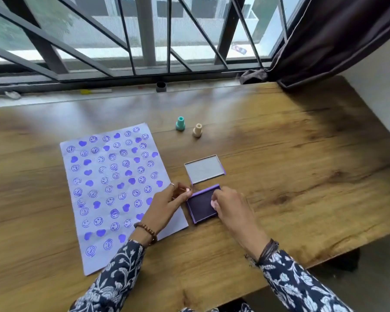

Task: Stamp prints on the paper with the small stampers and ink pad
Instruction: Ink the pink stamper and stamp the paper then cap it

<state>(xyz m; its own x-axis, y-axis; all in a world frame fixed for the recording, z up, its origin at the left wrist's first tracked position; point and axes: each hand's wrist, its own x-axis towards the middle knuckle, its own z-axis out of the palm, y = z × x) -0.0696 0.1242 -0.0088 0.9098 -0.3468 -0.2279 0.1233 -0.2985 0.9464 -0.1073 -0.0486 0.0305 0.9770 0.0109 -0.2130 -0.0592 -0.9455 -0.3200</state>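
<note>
A sheet of paper (113, 190) covered with purple smiley and heart prints lies on the left of the table. To its right sits the open ink pad (199, 207), its dark purple surface facing up. My left hand (167, 206) rests over the paper's right edge, with fingertips pinching the pad's near-left corner. My right hand (231, 208) is closed around a small pink stamper (213, 203), which it holds down on the pad's right side. A teal stamper (180, 123) and a cream stamper (197, 130) stand upright farther back.
The pad's lid (205, 168) lies open side up just behind the pad. The wooden table (302, 165) runs up to a barred window at the back. A dark curtain (324, 41) hangs at the back right, and the table's edge drops off at the right.
</note>
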